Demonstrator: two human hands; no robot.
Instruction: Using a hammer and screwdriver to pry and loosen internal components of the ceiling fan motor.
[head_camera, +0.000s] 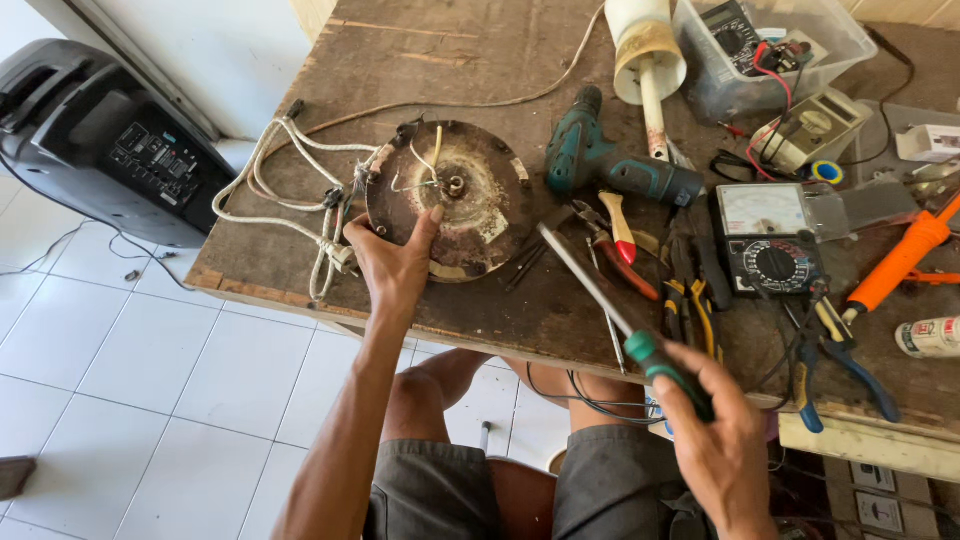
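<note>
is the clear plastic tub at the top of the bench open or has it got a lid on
Open. The clear plastic tub shows no lid; its rim is bare and a multimeter with red and black leads lies in it.

Bare bench top (470, 60) lies open; pliers (690, 300) and drill (610, 165) crowd the right.

clear bin (860, 40) cut off above
</note>
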